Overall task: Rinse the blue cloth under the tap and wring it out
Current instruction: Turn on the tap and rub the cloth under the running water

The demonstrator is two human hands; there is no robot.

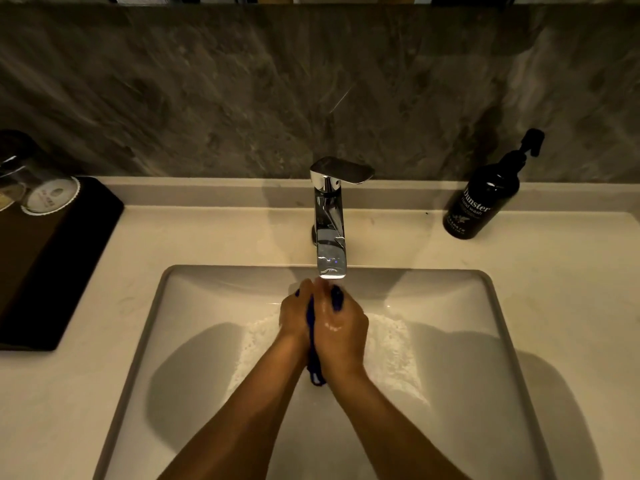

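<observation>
Bathroom vanity, looking hotel-like: white sink (491,306), chrome tap (330,220) running, hand wash bottle (481,199) sitting on pale counter (207,237), stone wall (207,81).

The pale cream stone surface (214,237) holds a white rectangular basin (485,306) sunk into its middle, with a polished chrome tap (329,216) standing behind it. A dark glass pump bottle of hand wash (483,202) stands at the back right. A black rectangular tray (59,258) lies on the left.

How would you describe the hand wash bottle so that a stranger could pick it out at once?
Start at the chrome tap behind the sink and look right along the pale countertop. The hand wash bottle stands near the stone wall. It alone is a dark pump bottle with white lettering.
</observation>
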